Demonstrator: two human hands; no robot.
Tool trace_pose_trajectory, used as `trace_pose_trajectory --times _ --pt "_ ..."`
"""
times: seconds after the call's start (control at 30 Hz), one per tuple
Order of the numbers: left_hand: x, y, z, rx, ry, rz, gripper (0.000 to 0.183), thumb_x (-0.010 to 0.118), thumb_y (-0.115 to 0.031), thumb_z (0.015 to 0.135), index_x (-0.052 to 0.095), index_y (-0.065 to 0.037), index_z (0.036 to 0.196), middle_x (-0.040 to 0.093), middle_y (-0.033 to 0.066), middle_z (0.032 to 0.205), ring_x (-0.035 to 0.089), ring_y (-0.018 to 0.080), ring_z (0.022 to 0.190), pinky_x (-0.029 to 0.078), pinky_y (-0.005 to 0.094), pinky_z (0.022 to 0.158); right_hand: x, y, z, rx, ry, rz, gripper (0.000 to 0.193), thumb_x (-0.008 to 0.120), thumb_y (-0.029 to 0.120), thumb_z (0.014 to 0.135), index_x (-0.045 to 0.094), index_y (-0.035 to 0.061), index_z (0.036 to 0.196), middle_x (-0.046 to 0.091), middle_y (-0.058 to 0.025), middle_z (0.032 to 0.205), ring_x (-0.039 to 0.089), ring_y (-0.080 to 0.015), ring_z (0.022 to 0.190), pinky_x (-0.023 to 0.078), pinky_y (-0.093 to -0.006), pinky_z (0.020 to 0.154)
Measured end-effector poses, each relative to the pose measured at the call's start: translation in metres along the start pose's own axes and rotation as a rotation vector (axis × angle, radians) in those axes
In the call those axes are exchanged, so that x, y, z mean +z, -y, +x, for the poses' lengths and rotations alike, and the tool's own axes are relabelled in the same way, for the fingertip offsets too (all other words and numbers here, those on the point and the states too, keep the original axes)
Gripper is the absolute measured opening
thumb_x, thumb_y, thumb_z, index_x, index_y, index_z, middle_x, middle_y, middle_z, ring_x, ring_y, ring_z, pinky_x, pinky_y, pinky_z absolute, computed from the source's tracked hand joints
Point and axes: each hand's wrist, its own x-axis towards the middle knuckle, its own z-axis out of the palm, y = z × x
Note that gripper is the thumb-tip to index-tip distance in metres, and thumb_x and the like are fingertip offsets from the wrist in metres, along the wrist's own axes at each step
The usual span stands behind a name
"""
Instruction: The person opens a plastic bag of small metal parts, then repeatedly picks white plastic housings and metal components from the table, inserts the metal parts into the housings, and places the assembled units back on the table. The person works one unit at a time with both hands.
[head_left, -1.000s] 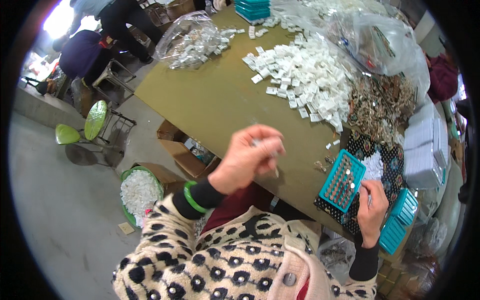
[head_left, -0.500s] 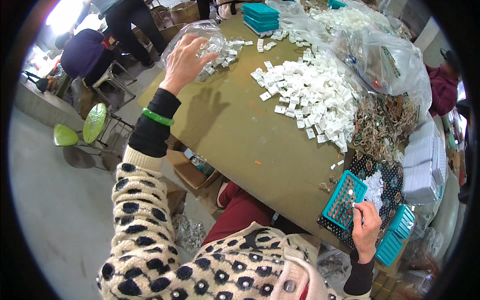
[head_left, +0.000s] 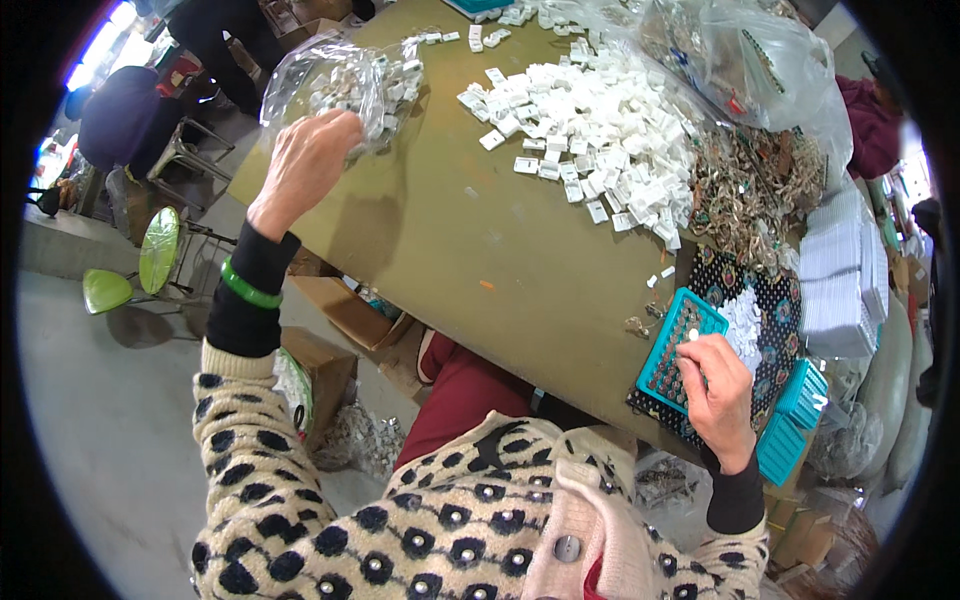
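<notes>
To the left I see a lime-green chair on the grey floor, a metal stool farther back by someone in purple, and a person in dark trousers standing nearby. A cardboard box sits low down. To the right, a brownish tangled heap lies beside white stacks, near a person in maroon.

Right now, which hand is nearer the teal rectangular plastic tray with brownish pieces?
Right: the right hand is partly over the tray. The left hand is far off, by the clear plastic bag of white pieces.
</notes>
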Motion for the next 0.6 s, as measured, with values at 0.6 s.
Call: trace_pose_trajectory --times 0.6 --pt "-0.023 -0.054 0.004 -0.449 -0.084 -0.059 0.016 0.063 -0.012 0.089 0.065 0.004 0.093 0.067 0.0146 0.088 0.063 0.0366 0.081 0.05 0.0374 0.075 0.004 -0.001 0.003 -0.018 0.049 0.022 0.013 0.067 -0.004 0.078 0.062 -0.0021 0.09 0.062 -0.0153 0.085 0.062 -0.0323 0.078 0.051 -0.0389 0.07"
